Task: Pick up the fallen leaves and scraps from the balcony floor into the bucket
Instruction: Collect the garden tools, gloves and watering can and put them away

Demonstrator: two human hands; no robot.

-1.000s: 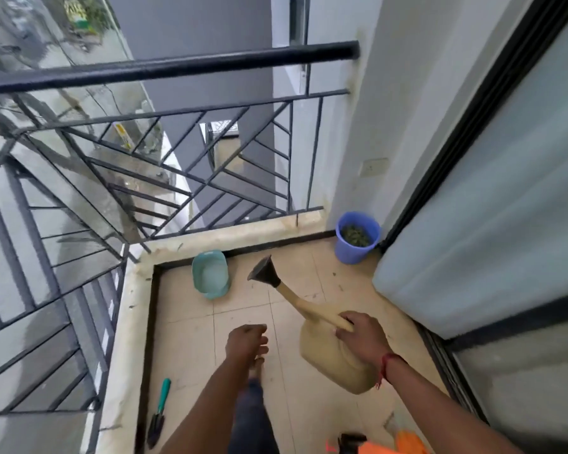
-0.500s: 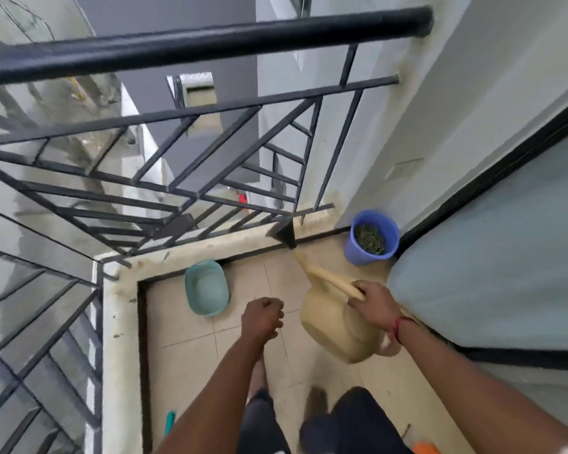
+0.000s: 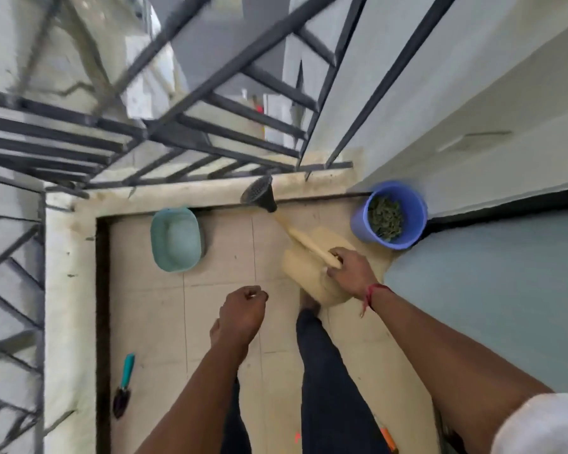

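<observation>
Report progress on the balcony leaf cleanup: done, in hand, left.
Done: the round blue plastic bucket holds green leaf scraps; the beige floor tiles in view show no obvious leaves. In hand: the right hand grips a beige plastic watering can, not scraps; the left hand is curled, nothing visible in it. Left: little that shows, though the legs hide some floor.

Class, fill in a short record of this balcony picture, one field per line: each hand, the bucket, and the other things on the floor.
left hand: fingers curled, above the floor; contents not visible
right hand: grips the handle of the beige watering can, spout toward the railing
bucket: blue, in the far corner, green leaves inside
basin: teal, on the floor against the ledge
trowel: teal handle, lying near the ledge's left side
</observation>
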